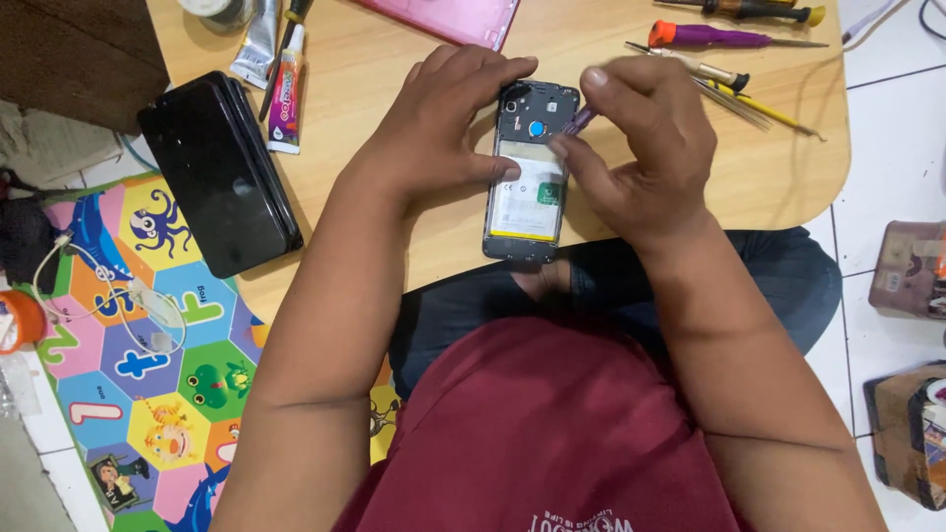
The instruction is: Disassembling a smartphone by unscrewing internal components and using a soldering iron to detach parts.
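Note:
An opened phone [529,197] with its back cover off lies near the front edge of a small wooden table [374,69], showing its battery and circuit board. My left hand [443,123] grips the phone's upper left side. My right hand [641,148] holds a thin purple-handled tool [581,119] whose tip rests at the phone's upper right corner, while its fingers touch the phone's right edge.
A stack of black phones [219,169] lies at the table's left. Glue tubes [286,89] sit at the back left, a pink cover [443,18] at the back, and screwdrivers and tweezers [729,69] at the back right. A colourful mat [148,374] covers the floor on the left.

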